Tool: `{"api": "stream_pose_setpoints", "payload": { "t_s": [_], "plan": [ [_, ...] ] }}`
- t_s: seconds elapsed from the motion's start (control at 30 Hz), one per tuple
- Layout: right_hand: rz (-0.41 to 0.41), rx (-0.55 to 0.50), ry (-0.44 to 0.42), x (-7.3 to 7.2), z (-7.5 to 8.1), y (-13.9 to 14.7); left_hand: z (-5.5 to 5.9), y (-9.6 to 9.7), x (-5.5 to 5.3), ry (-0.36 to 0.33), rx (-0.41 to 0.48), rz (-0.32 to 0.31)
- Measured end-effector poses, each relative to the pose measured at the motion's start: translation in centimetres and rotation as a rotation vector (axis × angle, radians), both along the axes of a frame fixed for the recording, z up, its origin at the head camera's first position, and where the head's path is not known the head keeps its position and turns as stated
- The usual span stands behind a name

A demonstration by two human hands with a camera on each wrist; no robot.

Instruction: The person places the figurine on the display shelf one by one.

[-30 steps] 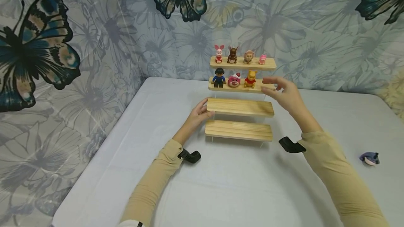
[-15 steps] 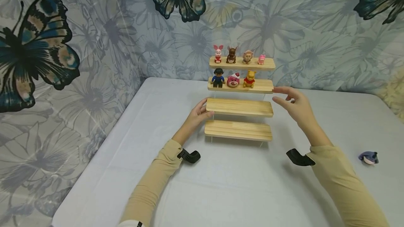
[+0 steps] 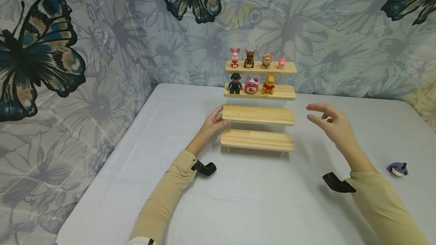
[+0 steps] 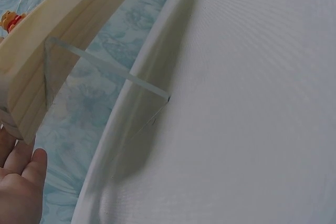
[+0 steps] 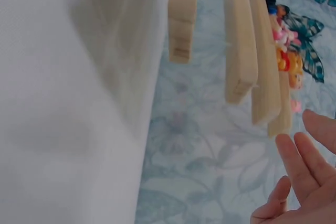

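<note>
A tiered wooden display shelf (image 3: 258,115) with clear legs stands on the white-covered table. My left hand (image 3: 212,124) grips the left end of its second-lowest board, thumb at the front and fingers behind. In the left wrist view, that hand (image 4: 20,184) shows at the lower left, partly cut off. To the right of the shelf, my right hand (image 3: 335,124) hangs in the air, thumb and fingers apart, holding nothing. On the second-highest board sit a dark-haired doll in blue (image 3: 235,83), a pink bear figure (image 3: 251,86) and a yellow bear figure in red (image 3: 268,85).
Several small figures, including a pink-eared one (image 3: 234,58) and a brown long-eared one (image 3: 249,59), line the top board. A blue-purple animal figure (image 3: 397,169) lies on the table (image 3: 259,199) at the far right. Behind hangs a butterfly-patterned cloth (image 3: 119,41).
My right hand has drawn away from the right end of the second-highest board, moving right and toward me. My left hand has stayed at the shelf's left end.
</note>
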State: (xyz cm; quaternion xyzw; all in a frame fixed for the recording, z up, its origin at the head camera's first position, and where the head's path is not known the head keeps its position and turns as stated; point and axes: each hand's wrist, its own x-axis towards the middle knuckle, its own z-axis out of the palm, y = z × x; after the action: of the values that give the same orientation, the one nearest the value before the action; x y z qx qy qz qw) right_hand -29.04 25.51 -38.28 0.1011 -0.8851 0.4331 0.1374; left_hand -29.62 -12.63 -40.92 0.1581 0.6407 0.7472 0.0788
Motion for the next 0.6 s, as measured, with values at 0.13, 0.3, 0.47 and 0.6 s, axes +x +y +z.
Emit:
{"api": "stream_pose_setpoints", "payload": {
  "t_s": [0.13,0.3,0.47,0.6],
  "plan": [
    [-0.048,0.015,-0.027,1.9,0.9,0.7,-0.1,0.0,0.0,0.002,0.001,-0.014],
    [-0.066,0.040,-0.046,5.6,4.0,0.0,0.0,-0.1,0.1,-0.003,-0.011,-0.006],
    [-0.095,0.054,-0.051,4.6,0.4,3.2,-0.1,-0.1,0.2,0.006,-0.007,0.010],
    [-0.128,0.083,-0.048,2.6,-4.5,7.7,-0.3,0.0,0.1,0.026,0.002,-0.002]
  ]
}}
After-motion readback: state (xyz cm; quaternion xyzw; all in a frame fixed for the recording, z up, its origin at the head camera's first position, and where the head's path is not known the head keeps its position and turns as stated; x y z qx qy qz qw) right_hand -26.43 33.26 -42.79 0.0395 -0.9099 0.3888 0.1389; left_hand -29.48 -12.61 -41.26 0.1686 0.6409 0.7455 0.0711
